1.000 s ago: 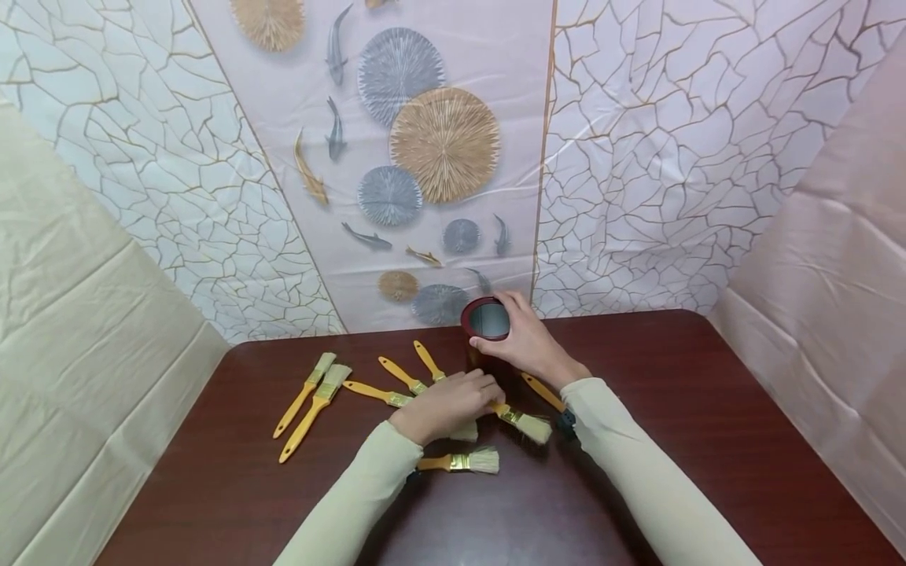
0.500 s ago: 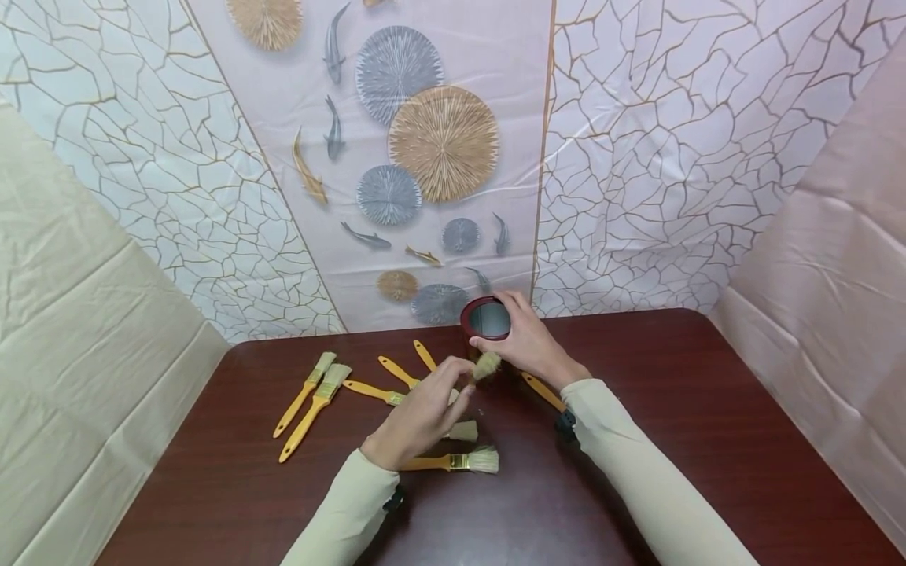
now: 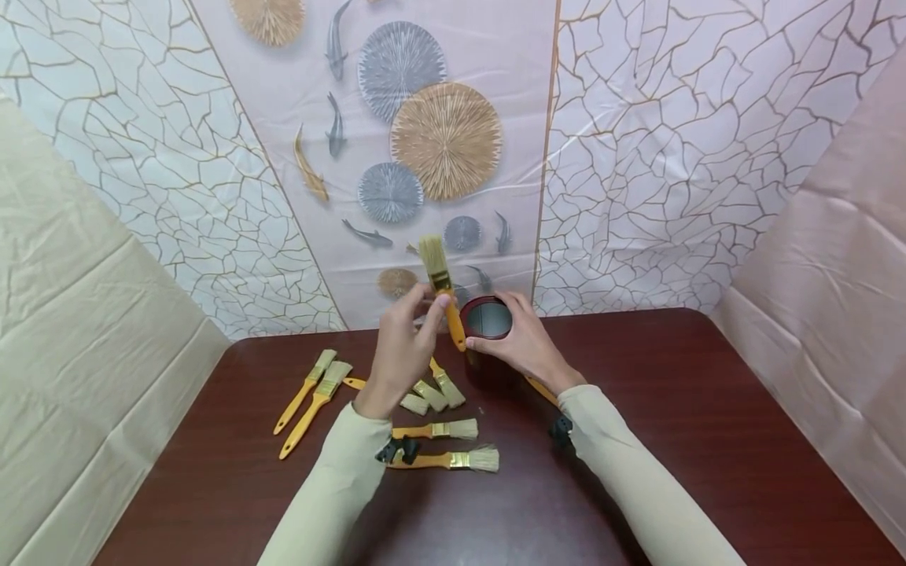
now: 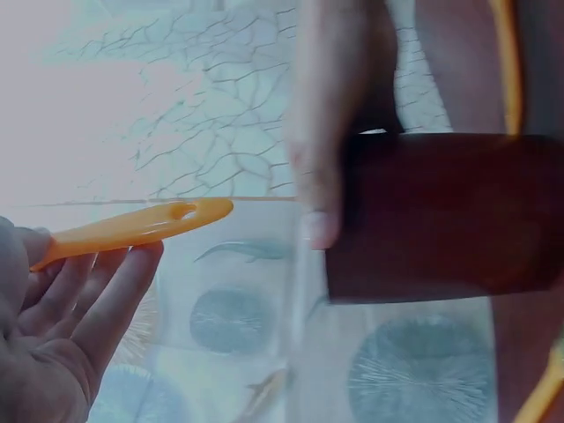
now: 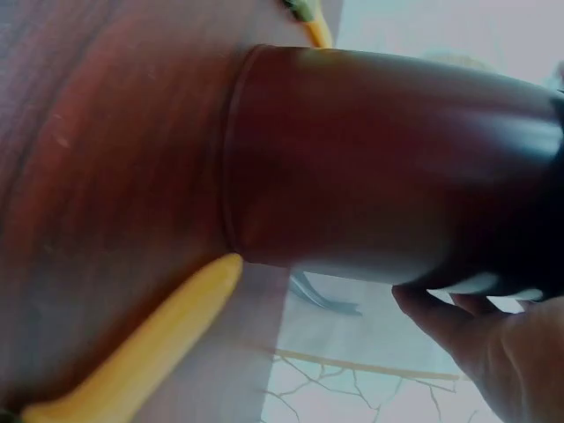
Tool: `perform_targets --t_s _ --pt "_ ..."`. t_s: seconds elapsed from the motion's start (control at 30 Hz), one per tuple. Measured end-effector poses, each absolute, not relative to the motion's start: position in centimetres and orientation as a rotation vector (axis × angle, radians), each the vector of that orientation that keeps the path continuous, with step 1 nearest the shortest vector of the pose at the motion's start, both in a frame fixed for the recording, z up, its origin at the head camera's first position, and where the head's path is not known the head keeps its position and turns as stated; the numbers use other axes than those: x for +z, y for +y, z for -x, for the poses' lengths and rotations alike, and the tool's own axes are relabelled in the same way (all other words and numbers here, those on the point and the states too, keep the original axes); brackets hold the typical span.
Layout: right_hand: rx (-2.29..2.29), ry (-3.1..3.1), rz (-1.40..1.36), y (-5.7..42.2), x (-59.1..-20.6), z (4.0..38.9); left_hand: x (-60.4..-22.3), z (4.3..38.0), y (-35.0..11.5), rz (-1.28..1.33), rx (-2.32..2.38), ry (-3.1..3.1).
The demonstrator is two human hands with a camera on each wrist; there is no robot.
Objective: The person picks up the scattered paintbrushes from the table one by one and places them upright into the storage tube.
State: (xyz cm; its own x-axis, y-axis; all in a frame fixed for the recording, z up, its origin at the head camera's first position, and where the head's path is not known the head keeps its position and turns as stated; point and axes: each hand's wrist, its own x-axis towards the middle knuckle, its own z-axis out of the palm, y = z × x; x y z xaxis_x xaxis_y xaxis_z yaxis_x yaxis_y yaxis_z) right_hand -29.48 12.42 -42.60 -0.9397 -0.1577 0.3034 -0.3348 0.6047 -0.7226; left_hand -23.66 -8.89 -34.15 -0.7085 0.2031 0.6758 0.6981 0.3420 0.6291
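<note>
1. Lying at the left of the dark red table [image 3: 708, 440] are two brushes, a narrower brush [image 3: 305, 393] and a wider brush [image 3: 315, 409], side by side with bristles pointing away from the person.
2. The left hand [image 3: 398, 350] pinches the raised brush [image 3: 441, 281] by its yellow handle, between thumb and fingers. Its bristles point up; the handle end hangs just beside the container, above the table.
3. Below that hand, three brushes [image 3: 429, 395] fan out on the table, bristles toward the person; the forearm partly covers them.
4. Nearer the person, an upper crosswise brush [image 3: 455, 429] and a lower crosswise brush [image 3: 473, 459] lie roughly parallel, bristles to the right.
5. The dark red container [image 5: 361, 167] stands upright on the table, near its far edge.
6. The right hand [image 3: 527, 338] grips the container near its rim.
7. Beneath the right wrist, a yellow handle [image 3: 542, 390] shows; in the right-wrist view, its end lies close to the container's base.
</note>
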Motion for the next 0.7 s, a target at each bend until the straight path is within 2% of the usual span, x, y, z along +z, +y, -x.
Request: perform_targets --t_s 0.27,0.7 --pt "1.309 -2.581 -0.373 11.6 -43.0 29.4 -32.1 27.0 -7.7 0.742 -1.505 -2.085" --pt "1.304 -2.548 -0.370 11.7 -43.4 29.6 -34.2 31.4 -6.7 0.579 -1.550 -2.534"
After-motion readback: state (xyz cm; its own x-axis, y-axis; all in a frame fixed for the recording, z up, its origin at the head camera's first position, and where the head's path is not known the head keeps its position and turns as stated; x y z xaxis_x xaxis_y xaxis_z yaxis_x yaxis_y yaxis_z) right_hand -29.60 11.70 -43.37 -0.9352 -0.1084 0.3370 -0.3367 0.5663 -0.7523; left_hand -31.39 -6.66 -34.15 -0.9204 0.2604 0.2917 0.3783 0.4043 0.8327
